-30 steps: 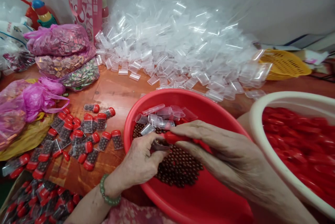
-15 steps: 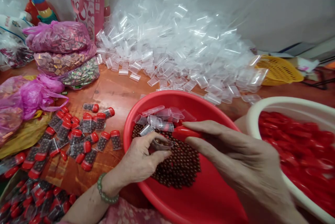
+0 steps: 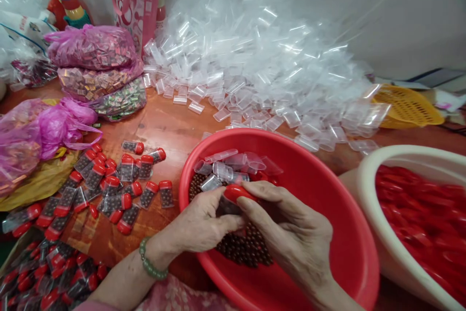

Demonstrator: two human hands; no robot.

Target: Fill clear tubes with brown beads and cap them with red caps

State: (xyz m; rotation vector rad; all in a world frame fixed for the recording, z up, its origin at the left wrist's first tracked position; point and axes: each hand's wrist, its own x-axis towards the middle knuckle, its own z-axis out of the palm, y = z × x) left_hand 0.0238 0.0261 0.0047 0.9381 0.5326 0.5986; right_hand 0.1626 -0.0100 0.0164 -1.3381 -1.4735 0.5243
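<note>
Over the red basin [image 3: 327, 223], my left hand [image 3: 207, 221] grips a small clear container [image 3: 226, 206] by its sides. My right hand [image 3: 291, 228] pinches a glossy red cap [image 3: 237, 192], which sits at the mouth of that container; whether it is fully seated cannot be made out. Beneath both hands lie dark brown beads [image 3: 247, 250]. Several clear empty containers [image 3: 223, 171] rest on the beads at the basin's back left.
Capped, bead-filled containers [image 3: 147, 194] lie on the wooden table [image 3: 156, 126] at left, with more at lower left. A cream tub [image 3: 367, 180] of red caps [image 3: 418, 219] stands right. Behind are a clear container heap [image 3: 255, 68], pink bags [image 3: 94, 49] and a yellow basket [image 3: 411, 107].
My right hand has moved left and brought the red cap onto the container in my left hand. The whole view has shifted slightly, so the surroundings appear further right.
</note>
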